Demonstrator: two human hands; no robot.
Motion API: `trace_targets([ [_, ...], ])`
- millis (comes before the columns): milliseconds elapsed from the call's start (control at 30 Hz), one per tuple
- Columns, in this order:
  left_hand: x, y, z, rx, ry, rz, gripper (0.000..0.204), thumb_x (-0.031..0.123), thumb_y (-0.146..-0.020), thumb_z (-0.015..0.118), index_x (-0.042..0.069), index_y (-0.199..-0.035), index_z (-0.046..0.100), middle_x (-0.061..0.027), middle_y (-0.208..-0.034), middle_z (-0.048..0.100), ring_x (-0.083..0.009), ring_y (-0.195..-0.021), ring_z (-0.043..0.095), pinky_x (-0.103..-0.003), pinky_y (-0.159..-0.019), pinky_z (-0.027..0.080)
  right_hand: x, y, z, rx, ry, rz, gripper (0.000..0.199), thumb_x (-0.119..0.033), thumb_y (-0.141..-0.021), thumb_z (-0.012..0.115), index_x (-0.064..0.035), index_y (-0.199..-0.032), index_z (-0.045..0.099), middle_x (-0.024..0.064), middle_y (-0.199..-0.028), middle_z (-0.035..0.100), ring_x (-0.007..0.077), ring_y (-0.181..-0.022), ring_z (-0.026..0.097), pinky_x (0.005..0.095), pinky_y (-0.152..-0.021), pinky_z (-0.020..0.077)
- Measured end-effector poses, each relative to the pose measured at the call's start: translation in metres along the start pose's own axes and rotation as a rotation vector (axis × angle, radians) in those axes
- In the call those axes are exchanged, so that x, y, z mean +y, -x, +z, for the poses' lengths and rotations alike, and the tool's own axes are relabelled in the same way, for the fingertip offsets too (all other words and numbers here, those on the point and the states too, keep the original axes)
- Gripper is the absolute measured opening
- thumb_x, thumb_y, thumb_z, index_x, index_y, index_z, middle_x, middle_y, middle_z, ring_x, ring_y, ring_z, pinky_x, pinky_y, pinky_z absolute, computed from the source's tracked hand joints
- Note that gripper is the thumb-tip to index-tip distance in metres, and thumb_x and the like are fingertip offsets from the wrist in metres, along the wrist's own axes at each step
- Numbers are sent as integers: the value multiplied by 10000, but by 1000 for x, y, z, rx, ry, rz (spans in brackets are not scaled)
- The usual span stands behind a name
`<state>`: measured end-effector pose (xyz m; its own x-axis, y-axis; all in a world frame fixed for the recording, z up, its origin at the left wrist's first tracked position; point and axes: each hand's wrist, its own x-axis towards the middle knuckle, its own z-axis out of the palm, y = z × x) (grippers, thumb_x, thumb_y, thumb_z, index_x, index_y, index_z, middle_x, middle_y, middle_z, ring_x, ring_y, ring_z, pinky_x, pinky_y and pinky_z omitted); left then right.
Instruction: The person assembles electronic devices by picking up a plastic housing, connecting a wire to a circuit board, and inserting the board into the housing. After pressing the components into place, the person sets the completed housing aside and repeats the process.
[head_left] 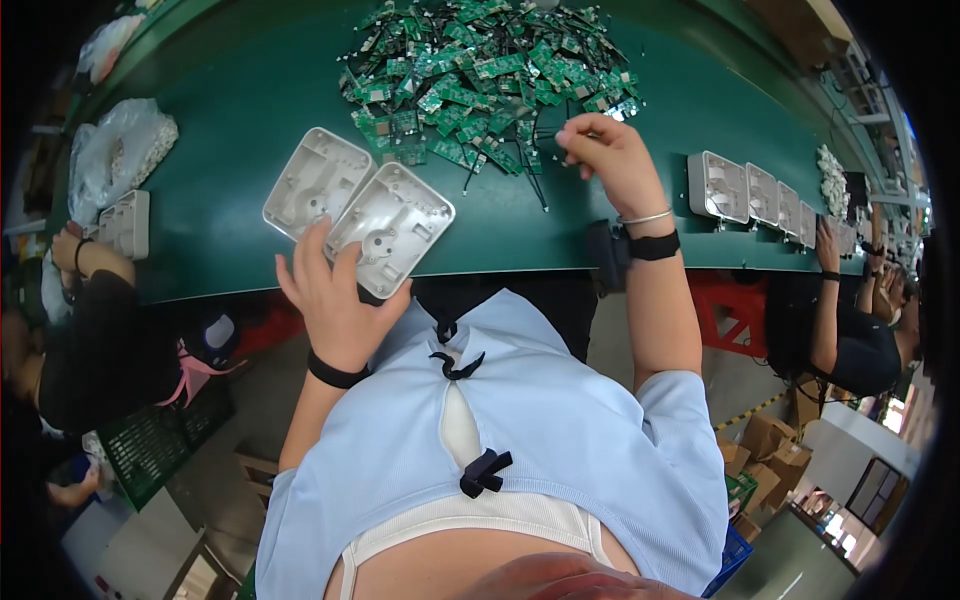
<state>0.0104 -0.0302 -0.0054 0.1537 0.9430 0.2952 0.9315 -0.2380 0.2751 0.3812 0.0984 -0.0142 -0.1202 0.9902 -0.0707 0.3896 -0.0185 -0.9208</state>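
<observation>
Fingers (318,262) of left hand (335,300) spread on grey housing (392,222); right hand (610,155) pinching something unclear.

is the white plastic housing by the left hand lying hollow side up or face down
Hollow side up: the square white plastic housing under the left hand's fingertips shows its inner ribs, round bosses and raised rim.

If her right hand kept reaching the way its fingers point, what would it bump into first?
The right hand points its fingers toward the heap of green circuit boards, whose near edge it seems already to touch, so those boards come first; depth is hard to judge.
</observation>
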Motion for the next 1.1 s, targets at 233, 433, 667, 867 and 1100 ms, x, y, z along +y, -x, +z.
trace_targets([
  [233,5,-19,0,-21,121,138,672,297,-671,909,68,-1243,640,-252,-1588,432,-459,-1455,433,-665,-1198,275,-21,23,36,-107,-1133,134,87,-73,-1036,680,-19,-1101,702,70,-1011,718,151,-892,686,265,-728,555],
  [433,9,-30,10,-44,382,137,856,193,-666,917,35,-1420,545,-264,-1617,400,-489,-1451,435,-566,-1186,368,-43,48,90,-63,-778,-62,97,-12,-991,718,-13,-1081,752,96,-1040,758,152,-944,695,250,-778,553],
  [667,17,-35,14,62,483,158,1138,163,-666,932,-39,-1594,306,-317,-1662,302,-513,-1451,422,-544,-1171,392,-54,58,119,-25,-200,-292,97,27,-911,781,0,-1002,802,108,-1054,800,172,-940,733,263,-798,568],
  [867,23,-38,11,73,447,191,1115,152,-676,926,-12,-1593,313,-322,-1644,302,-507,-1463,413,-534,-1183,401,-46,58,128,55,7,-489,113,35,-884,795,-2,-991,793,104,-1015,800,214,-855,759,322,-724,595],
  [1100,25,-33,24,79,724,172,1074,86,-696,902,15,-1587,306,-294,-1617,333,-489,-1474,413,-526,-1188,421,-55,66,140,99,140,-606,159,52,-828,815,-15,-968,781,110,-1015,791,283,-834,755,334,-727,590],
])
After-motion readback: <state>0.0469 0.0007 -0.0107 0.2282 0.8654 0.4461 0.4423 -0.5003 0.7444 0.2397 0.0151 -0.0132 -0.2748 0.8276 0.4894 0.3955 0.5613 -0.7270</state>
